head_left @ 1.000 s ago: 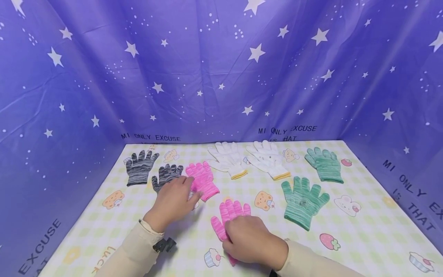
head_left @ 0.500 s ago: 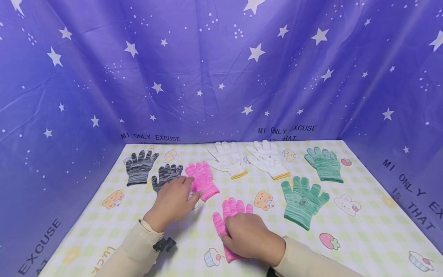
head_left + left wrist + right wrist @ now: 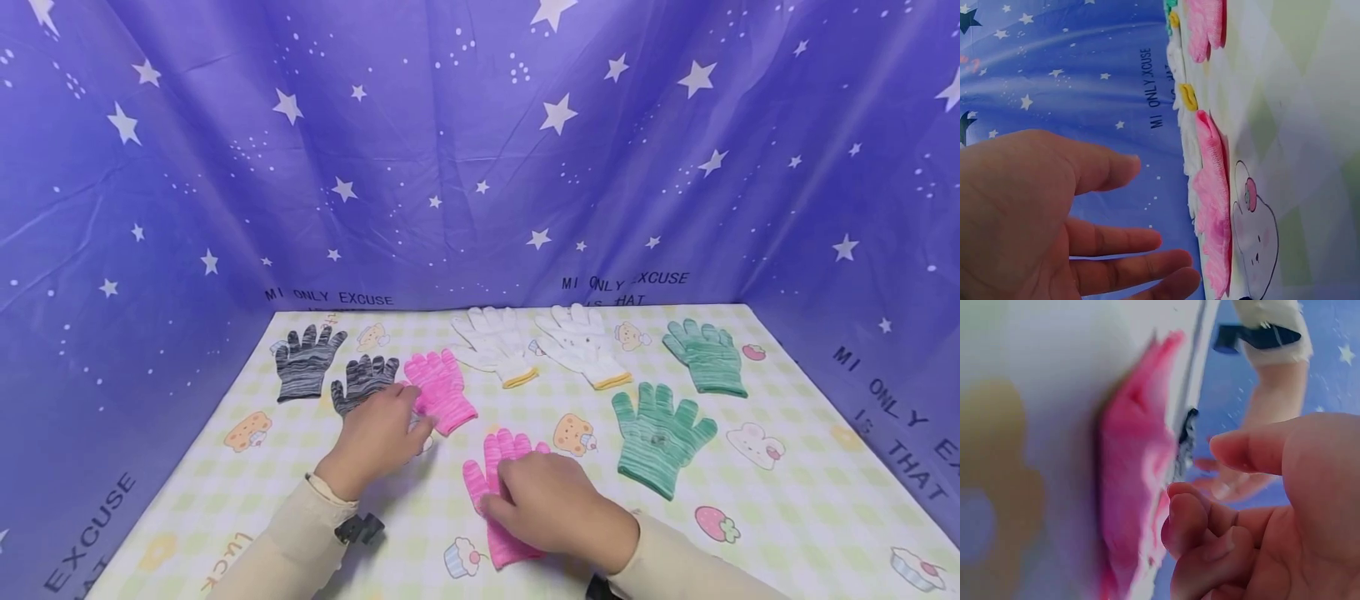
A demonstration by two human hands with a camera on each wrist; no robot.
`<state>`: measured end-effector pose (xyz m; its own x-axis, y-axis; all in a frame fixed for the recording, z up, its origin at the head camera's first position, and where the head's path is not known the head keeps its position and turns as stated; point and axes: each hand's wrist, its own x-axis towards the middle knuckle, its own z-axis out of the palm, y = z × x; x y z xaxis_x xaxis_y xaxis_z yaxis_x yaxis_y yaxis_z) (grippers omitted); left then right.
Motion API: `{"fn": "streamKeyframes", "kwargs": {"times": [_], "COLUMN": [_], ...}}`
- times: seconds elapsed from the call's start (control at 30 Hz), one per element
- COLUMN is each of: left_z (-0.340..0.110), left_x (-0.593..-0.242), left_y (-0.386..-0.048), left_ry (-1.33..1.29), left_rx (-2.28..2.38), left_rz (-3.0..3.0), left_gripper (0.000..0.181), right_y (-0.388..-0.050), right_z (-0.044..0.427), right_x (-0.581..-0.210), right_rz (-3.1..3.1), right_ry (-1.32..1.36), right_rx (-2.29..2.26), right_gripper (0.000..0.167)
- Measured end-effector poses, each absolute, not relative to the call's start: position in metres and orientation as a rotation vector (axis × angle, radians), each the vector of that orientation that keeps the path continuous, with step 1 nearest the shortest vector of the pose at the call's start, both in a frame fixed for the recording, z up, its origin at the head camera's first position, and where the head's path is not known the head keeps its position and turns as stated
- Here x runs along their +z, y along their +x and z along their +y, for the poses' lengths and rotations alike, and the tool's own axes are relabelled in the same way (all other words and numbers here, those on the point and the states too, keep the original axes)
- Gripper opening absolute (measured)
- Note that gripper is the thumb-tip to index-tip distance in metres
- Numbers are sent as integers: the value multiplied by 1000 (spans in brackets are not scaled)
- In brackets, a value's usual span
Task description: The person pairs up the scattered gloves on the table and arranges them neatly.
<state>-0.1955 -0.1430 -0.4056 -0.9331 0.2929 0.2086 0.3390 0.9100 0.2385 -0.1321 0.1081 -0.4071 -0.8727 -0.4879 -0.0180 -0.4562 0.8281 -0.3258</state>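
Observation:
My left hand [image 3: 373, 442] hovers over the cuff end of the nearer black-and-grey knit glove [image 3: 366, 379], close to a pink knit glove [image 3: 441, 387]. Its fingers are relaxed and hold nothing in the left wrist view. My right hand [image 3: 555, 500] is just above a second pink glove [image 3: 510, 542] at the front, hiding part of its palm and some fingers. In the right wrist view the fingers are loosely curled, with a gap between thumb and index finger. That pink glove [image 3: 1135, 462] lies apart from them on the cloth.
Another black-and-grey glove [image 3: 307, 362] lies at the back left. Two white gloves with yellow cuffs [image 3: 495, 346] are at the back middle. Two green gloves [image 3: 663, 437] lie on the right. A checked cloth [image 3: 300, 467] covers the table; a purple starry curtain [image 3: 465, 150] surrounds it.
The front pink glove has shifted slightly to the right, and its cuff now shows wider. My right hand has moved slightly up and right, off the glove. The left hand has barely moved.

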Motion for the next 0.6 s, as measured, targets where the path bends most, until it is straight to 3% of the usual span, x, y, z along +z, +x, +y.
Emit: {"fn": "streamKeyframes", "kwargs": {"times": [0.6], "left_z": [-143], "left_x": [-407], "left_y": [-211], "left_ry": [-294], "left_rx": [-388], "left_rz": [-2894], "left_gripper": [25], "right_y": [-143], "right_z": [138], "right_x": [-374], "right_rz": [3056], "right_ry": [-578], "right_rx": [-546], "right_gripper": [34]}}
